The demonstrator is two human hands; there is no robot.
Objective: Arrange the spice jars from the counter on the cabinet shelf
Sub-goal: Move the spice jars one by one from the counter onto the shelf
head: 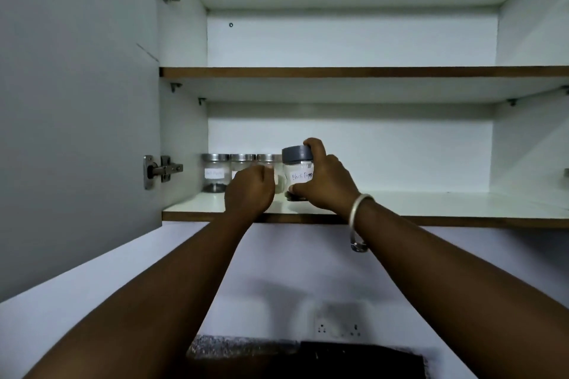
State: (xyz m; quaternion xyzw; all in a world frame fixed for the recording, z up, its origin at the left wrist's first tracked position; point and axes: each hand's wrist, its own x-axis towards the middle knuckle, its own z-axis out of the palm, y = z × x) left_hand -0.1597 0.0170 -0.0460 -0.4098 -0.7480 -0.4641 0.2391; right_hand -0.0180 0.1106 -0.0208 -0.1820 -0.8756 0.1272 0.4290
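Note:
Three glass spice jars with silver lids stand in a row at the back left of the lower cabinet shelf [431,204]; the leftmost jar [215,172] has a white label and dark contents. My right hand [326,181] grips a jar with a grey lid [298,168], labelled "Black Pepper", held just above the shelf to the right of the row. My left hand [250,191] is curled in front of the second and third jars and hides their lower parts; whether it grips one is unclear.
The cabinet door [77,117] stands open on the left with its hinge [161,171] showing. The upper shelf [369,72] is above. Below are a wall socket [338,329] and a dark object on the speckled counter [363,357].

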